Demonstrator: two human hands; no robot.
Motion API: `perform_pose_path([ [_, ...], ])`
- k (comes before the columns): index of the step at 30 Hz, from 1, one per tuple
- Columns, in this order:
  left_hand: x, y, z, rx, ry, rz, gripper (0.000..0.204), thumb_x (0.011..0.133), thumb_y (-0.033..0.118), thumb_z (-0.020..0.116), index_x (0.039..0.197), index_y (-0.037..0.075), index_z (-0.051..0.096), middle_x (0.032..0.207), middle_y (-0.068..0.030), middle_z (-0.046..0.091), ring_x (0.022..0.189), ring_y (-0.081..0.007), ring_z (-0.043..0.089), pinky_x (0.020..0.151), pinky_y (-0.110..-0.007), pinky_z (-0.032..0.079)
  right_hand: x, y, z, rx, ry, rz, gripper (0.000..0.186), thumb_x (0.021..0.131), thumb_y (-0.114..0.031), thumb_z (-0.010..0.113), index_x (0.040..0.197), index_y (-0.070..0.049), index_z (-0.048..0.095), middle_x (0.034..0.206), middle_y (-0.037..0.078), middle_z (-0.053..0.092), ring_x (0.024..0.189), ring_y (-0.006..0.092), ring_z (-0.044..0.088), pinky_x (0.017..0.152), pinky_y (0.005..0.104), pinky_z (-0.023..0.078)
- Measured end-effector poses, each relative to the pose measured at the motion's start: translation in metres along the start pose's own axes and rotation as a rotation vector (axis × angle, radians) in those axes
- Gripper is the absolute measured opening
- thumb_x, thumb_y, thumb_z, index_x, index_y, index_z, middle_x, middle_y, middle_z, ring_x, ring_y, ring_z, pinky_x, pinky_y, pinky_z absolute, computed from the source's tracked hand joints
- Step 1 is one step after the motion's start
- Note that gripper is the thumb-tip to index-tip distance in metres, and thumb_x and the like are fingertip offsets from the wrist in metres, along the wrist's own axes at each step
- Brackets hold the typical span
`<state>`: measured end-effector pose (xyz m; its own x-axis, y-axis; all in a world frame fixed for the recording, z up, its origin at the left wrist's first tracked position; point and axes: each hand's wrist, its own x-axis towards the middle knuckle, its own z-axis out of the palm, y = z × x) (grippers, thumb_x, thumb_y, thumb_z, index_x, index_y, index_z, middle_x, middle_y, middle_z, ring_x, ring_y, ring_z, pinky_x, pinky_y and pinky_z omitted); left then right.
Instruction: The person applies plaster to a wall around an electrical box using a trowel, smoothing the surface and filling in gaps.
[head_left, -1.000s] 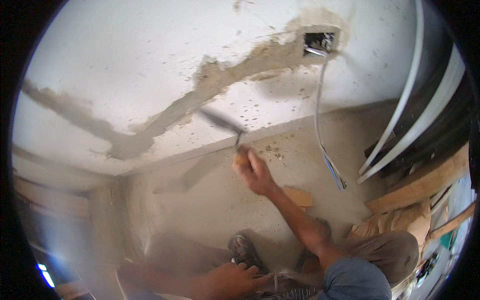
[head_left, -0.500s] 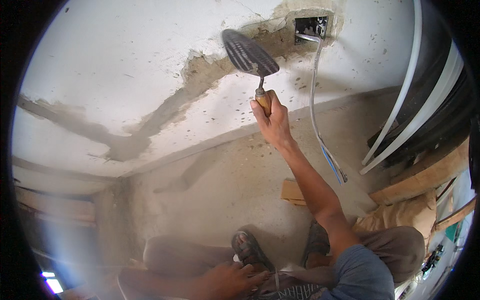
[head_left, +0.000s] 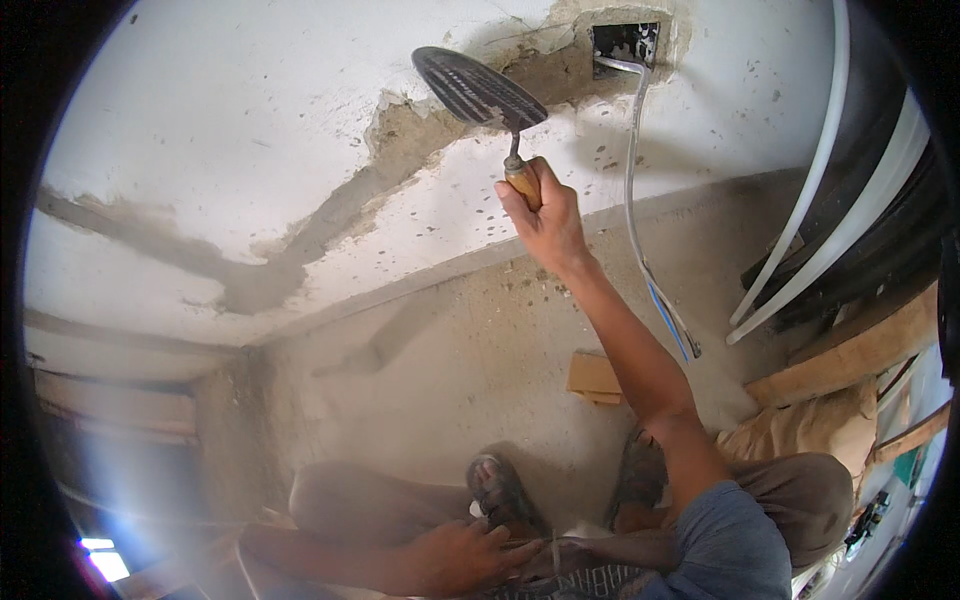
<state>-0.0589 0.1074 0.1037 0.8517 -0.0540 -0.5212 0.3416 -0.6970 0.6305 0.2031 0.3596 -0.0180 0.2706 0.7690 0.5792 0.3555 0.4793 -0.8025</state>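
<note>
In the upper middle of the frame, one trowel (head_left: 480,92), its dark blade flat toward the white wall (head_left: 230,130) and laid over the grey mortar strip (head_left: 330,215). Long axis on a diagonal: wooden handle at lower right, blade tip pointing to upper left. Clamped around that handle, just below the blade's metal neck, the right hand (head_left: 545,215), fist closed, arm stretched up from the lower right of the frame. At the bottom centre, the left hand (head_left: 465,555), fingers curled loosely and resting near a sandal (head_left: 500,490); whether gripping anything, cannot tell. Hands well apart, one high, one low.

Counted: one trowel, two hands, two sandalled feet at the lower middle. One rectangular wall box (head_left: 625,45) recessed at the top, just right of the blade, with one grey cable (head_left: 640,220) hanging from it down toward the floor, coloured wires at its end. Two white conduit pipes (head_left: 830,180) curving along the right edge. One small cardboard piece (head_left: 595,378) on the concrete floor (head_left: 470,350), just left of the outstretched forearm. Wooden boards (head_left: 850,355) stacked at the right, below the pipes.
</note>
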Motion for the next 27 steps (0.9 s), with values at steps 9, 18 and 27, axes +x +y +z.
perform_pose_path([
  [9,0.003,0.002,-0.008,-0.061,0.006,0.021,0.073,0.091,0.010,0.055,0.158,0.014,0.026,0.151,-0.0217,0.043,0.095,-0.0366,0.072,0.065,-0.040,0.064,-0.012,0.018,-0.007,0.323,0.318,-0.006,0.028,0.098,-0.026,0.066,0.093,-0.002,0.053,0.062,0.006,0.053,0.055,0.0119,0.054,0.050,0.0314,0.045],
  [18,0.006,0.003,-0.008,-0.018,-0.083,-0.034,0.068,0.096,0.019,0.053,0.158,0.017,0.026,0.145,-0.0224,0.049,0.090,-0.0372,0.073,0.063,-0.041,0.064,-0.006,0.018,-0.008,0.420,0.255,-0.046,0.024,0.099,-0.027,0.064,0.091,-0.007,0.054,0.067,0.001,0.053,0.057,0.0062,0.051,0.048,0.0250,0.041],
  [27,0.007,0.003,-0.007,-0.037,-0.089,-0.024,0.066,0.098,0.020,0.051,0.159,0.021,0.025,0.148,-0.0175,0.049,0.088,-0.0355,0.073,0.061,-0.040,0.063,0.002,0.010,-0.004,0.021,0.010,0.049,0.030,0.096,-0.026,0.069,0.093,-0.002,0.051,0.064,0.005,0.058,0.056,0.0127,0.056,0.052,0.0318,0.045],
])
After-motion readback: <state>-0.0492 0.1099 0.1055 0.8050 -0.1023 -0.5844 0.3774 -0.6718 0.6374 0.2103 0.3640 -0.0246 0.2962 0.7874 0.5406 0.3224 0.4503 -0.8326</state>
